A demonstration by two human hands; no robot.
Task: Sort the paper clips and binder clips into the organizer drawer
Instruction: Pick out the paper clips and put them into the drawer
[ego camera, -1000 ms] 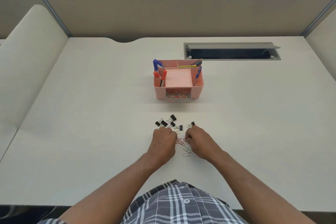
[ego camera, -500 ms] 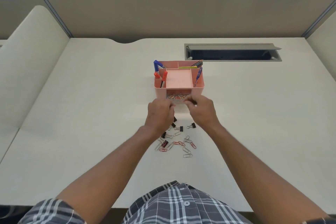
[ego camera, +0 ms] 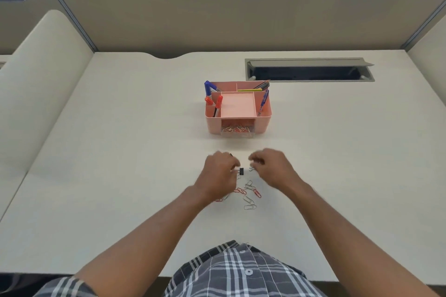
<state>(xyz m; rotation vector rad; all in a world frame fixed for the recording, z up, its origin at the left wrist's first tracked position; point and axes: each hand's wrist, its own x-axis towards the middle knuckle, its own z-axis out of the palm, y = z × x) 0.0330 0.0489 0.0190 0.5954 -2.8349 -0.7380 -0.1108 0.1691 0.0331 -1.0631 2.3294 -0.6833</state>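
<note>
Hands have returned from the drawer (ego camera: 237,131) at 12 o'clock to the loose clips. Left hand (ego camera: 220,173) pinches a binder clip (ego camera: 241,171); right hand (ego camera: 272,168) curls over a paper clip (ego camera: 251,168), grip uncertain. Another delivery cycle begins.

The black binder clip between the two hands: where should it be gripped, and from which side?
Judging by its pose, pinch the black binder clip across its black body, coming from above. It lies flat on the desk, wire handles toward the left hand, too thin for a sure hold.
</note>
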